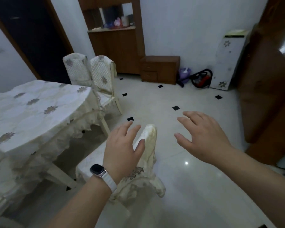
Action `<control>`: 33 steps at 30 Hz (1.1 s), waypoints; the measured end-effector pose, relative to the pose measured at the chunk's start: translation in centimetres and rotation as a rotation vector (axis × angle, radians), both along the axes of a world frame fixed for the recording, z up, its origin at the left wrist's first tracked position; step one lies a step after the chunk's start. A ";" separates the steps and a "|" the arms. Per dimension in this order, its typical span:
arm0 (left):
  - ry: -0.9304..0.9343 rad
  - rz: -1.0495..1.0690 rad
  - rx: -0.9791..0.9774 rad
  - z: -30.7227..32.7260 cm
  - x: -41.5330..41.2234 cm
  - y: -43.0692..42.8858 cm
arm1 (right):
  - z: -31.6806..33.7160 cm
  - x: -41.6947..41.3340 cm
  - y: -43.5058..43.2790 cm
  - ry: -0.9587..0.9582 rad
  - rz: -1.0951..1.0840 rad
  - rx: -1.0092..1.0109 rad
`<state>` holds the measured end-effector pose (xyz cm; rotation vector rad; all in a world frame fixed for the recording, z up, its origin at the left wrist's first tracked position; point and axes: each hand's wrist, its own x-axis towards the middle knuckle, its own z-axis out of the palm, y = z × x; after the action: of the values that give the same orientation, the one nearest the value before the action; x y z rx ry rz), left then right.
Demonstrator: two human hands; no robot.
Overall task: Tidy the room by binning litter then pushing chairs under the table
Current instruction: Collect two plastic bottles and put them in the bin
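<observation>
Pale floor tiles [179, 153] surround the cloth-draped bench [39, 104]. Beside its near edge the covered chair [150, 137] stands pulled out. My left hand [123, 145] and right hand [202, 137] are spread, empty. I judge the chair stiff and light, its cover slippery: grip the backrest top.

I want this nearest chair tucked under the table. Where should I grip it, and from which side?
Grip the top edge of the chair's backrest, coming from the open-floor side opposite the table. Its seat faces the table, and that narrow, raised edge should be easy to wrap and push.
</observation>
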<state>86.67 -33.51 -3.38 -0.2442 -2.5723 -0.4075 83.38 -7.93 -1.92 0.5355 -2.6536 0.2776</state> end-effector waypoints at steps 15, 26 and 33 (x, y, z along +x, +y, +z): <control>-0.049 -0.125 0.044 -3.3 -25.5 3.3 | -2.2 -21.2 2.9 -0.066 -0.142 0.120; -0.022 -0.213 0.048 -4.2 -40.6 5.4 | -0.8 -34.8 4.2 -0.068 -0.174 0.139; -0.052 -0.137 0.020 -5.1 -48.2 7.4 | -2.3 -44.8 6.8 -0.058 -0.103 0.110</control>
<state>38.50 -26.09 -8.47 -0.4089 -2.6095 -0.4956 38.62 -1.15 -4.20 0.4294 -2.7544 0.1187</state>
